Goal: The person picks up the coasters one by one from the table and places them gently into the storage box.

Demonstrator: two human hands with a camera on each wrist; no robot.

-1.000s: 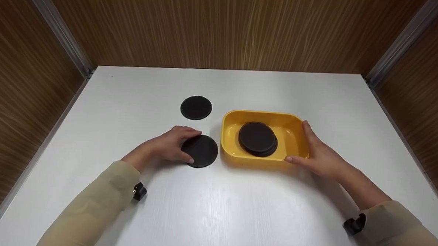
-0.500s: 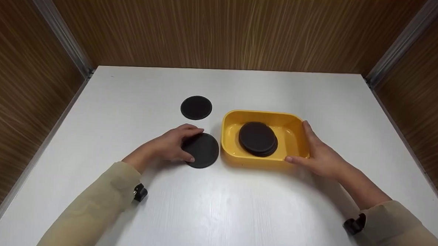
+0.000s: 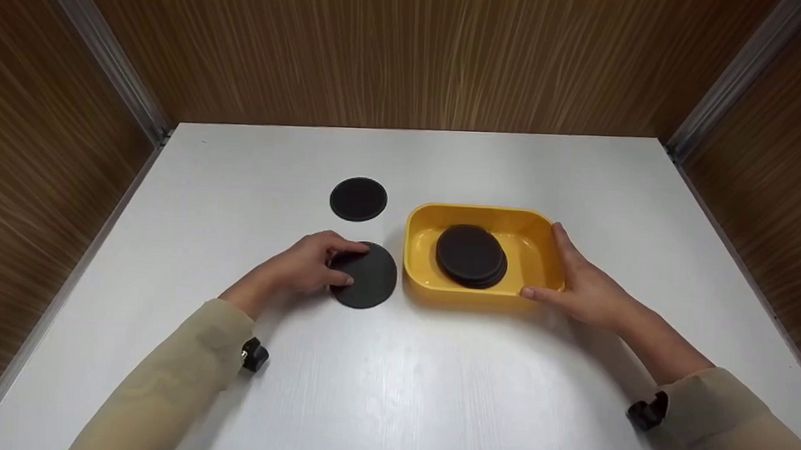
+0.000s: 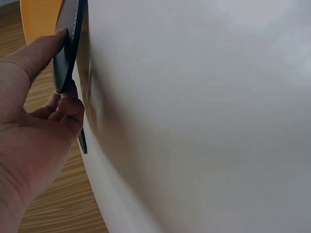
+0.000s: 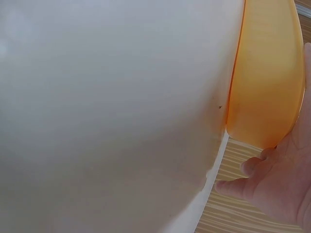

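The left hand [image 3: 302, 268] pinches the near black round coaster [image 3: 366, 275] at its left edge, thumb on top and fingers curled under it; the left wrist view shows that coaster [image 4: 68, 43] tilted, its held edge lifted off the white table [image 3: 434, 382] while the far edge lies close to the yellow tray [image 3: 418, 243]; the coaster sits just left of the tray, between the tray and the hand.

The right hand [image 3: 590, 287] holds the tray at its right end, fingers laid straight along the right wall and thumb stretched along the near wall at the corner; the right wrist view shows the tray [image 5: 265, 82] resting on the table with the fingers [image 5: 252, 167] loosely bent beside its outer wall, so the hand steadies it with a relaxed, open palm and does not clench.

Inside the tray lies a stack of black coasters [image 3: 471, 255], slightly offset from one another, near the tray's middle.

A second single coaster [image 3: 358, 199] lies flat on the table behind the held one, well apart from both hands and just left of the tray's far left corner; both sleeves are beige; wood-grain walls [image 3: 408, 56] enclose the table on three sides.
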